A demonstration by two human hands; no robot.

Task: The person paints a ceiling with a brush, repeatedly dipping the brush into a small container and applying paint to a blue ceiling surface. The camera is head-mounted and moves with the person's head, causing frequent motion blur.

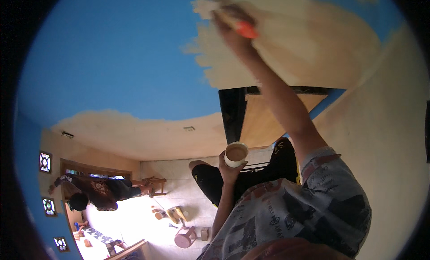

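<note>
My right hand is raised to the wall at the top, its fingers closed round a paintbrush with orange on it; the brush is blurred and its bristles are at a beige patch beside blue paint. Lower down, in front of my bent legs in dark trousers, my left hand grips a white cup of beige-brown liquid paint.
A dark-framed opening with a wooden panel lies below the patch. At lower left another person is beside a wooden stool and small patterned vents. A round stool and containers are on the tiled floor.
</note>
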